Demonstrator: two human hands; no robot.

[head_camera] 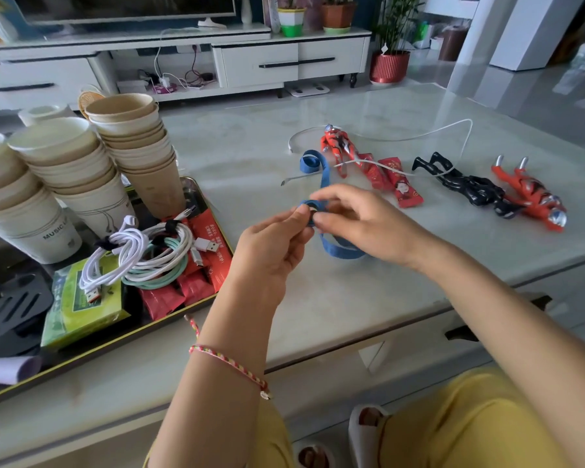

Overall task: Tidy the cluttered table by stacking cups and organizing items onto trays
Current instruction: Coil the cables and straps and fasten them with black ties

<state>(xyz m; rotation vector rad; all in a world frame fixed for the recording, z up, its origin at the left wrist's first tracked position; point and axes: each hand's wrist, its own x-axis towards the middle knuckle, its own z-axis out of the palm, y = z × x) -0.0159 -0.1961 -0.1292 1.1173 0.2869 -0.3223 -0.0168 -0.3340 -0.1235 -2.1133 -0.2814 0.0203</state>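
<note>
While both hands work above the middle of the table [250,153], the blue strap [325,175] is held between them. Left hand [274,246]: thumb and forefinger pinch the small rolled end of the strap. Right hand [355,219]: fingers curled, tips pinching the same roll from the other side. The loose strap runs away over the tabletop, and a loop hangs under the right hand.

Tray [132,334] at the table's left edge, holding stacked paper cups [139,143], coiled cables [149,255], red packets [196,285] and a green pack [81,305].

Toward the right edge: red toy figure [338,146], black toy figure [470,184] and a second red figure [527,197], all lying flat. White cable [419,135] loops across them. Two red sachets [402,189] lie between the first red and the black figure.
</note>
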